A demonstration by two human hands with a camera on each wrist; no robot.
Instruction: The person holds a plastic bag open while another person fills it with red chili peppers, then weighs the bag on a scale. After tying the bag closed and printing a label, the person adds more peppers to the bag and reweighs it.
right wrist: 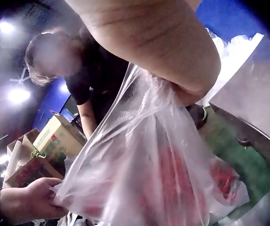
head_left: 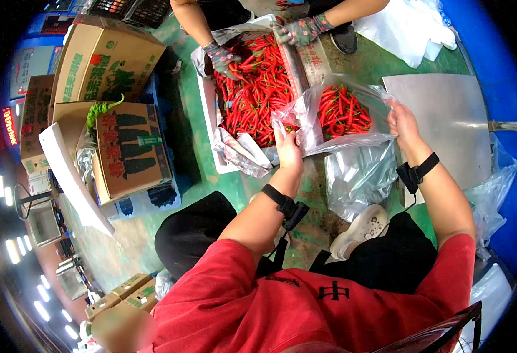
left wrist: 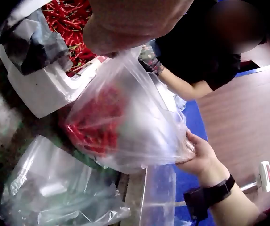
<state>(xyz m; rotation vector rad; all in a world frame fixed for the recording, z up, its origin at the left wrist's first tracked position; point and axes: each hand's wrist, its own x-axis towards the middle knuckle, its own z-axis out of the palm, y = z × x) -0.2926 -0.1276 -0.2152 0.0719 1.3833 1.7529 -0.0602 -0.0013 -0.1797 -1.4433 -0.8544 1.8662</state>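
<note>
Left hand and right hand pinch opposite edges of the clear bag; a slip could spill its chillies.

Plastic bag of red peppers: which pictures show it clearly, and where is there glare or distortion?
Head view: the plastic bag and red peppers look clearest, though the picture bows toward black edges; left wrist view: peppers blurred behind cloudy plastic; right wrist view: peppers hazy too, with ceiling lights glaring.
</note>
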